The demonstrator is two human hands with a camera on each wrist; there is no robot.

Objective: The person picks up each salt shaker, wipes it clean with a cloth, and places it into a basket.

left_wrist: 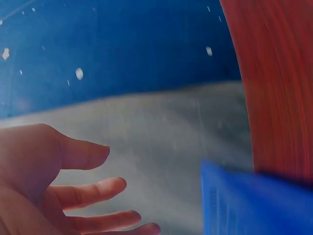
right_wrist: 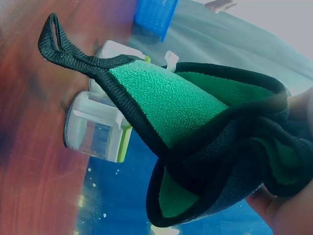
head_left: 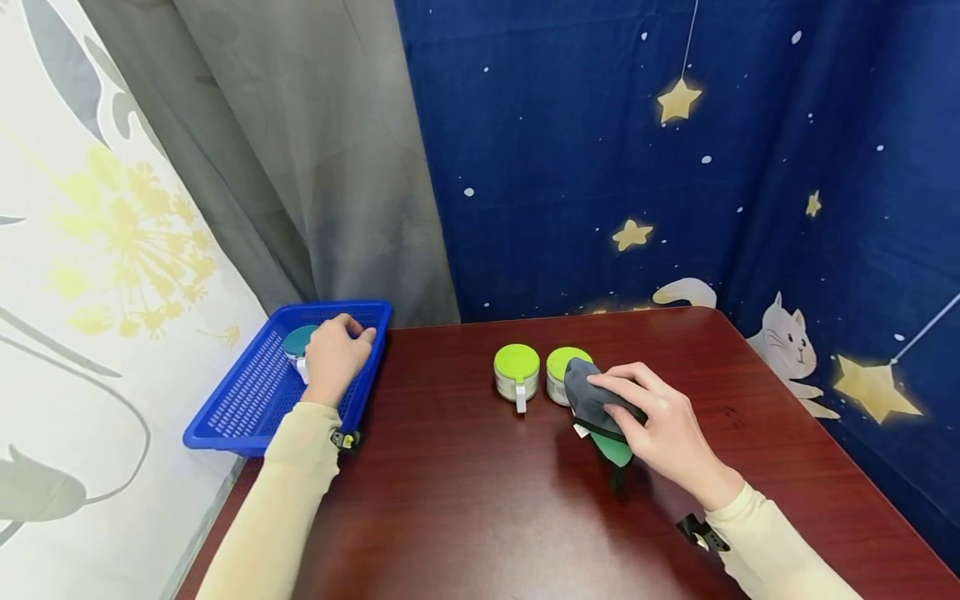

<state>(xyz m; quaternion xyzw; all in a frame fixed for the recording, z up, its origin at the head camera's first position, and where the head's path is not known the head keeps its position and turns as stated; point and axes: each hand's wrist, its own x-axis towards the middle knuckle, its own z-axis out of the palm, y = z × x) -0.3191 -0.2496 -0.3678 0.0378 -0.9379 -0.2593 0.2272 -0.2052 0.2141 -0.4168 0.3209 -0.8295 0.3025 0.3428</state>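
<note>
My right hand (head_left: pixel 663 425) grips a folded cleaning cloth (head_left: pixel 596 400), dark grey on one side and green on the other with black edging. In the right wrist view the cloth (right_wrist: pixel 166 98) hangs in folds, and its black loop sticks out at upper left. Behind it stand two clear jars with lime-green lids, one jar (head_left: pixel 517 372) fully visible in the head view and the other jar (head_left: pixel 564 375) partly hidden by the cloth. Over the blue basket (head_left: pixel 225 442), my left hand (head_left: pixel 337 354) holds nothing; its fingers (left_wrist: pixel 98 191) are spread and relaxed.
Inside the basket sits a jar with a teal lid (head_left: pixel 300 340), partly behind the left hand. The basket is at the left of the dark red wooden table (head_left: pixel 450 500). Grey (head_left: pixel 367 167) and starry blue curtains (head_left: pixel 555 150) hang behind the table.
</note>
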